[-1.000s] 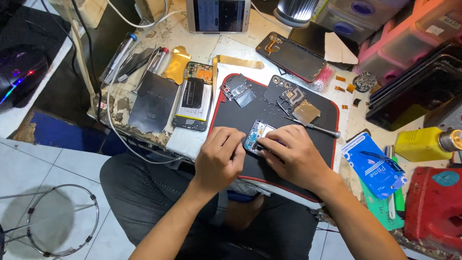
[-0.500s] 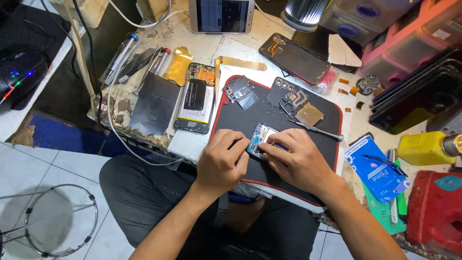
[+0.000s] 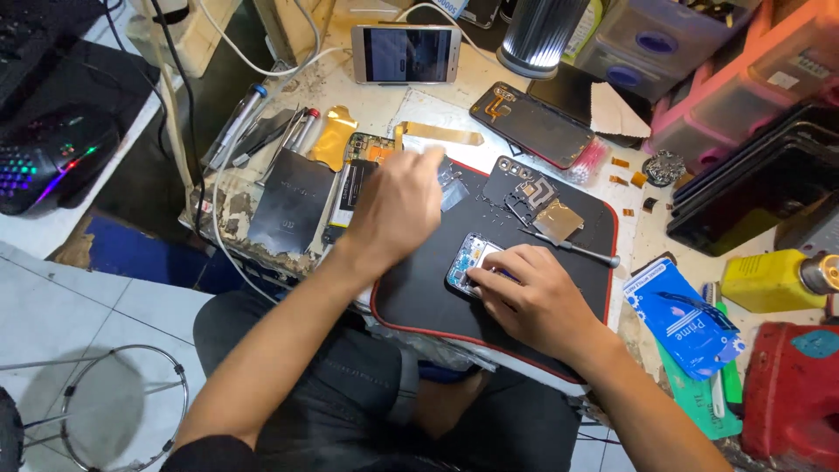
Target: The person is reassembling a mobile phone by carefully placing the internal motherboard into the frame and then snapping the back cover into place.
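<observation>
Two hands working: my right hand (image 3: 533, 293) is pinning the small circuit board (image 3: 470, 262) on the black mat (image 3: 419, 293) (near side), my left hand (image 3: 398, 205) is hovering released, blurred, farther left.

Lit white phone screen (image 3: 406, 53) at desk's far edge, blue packet (image 3: 682, 316) right

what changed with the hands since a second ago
The left hand has let go of the small circuit board and moved up and away to the far left edge of the black work mat, over the loose parts there. The right hand stays on the board, fingertips pressing it to the mat. The screwdriver and the opened phone lie as before.
</observation>
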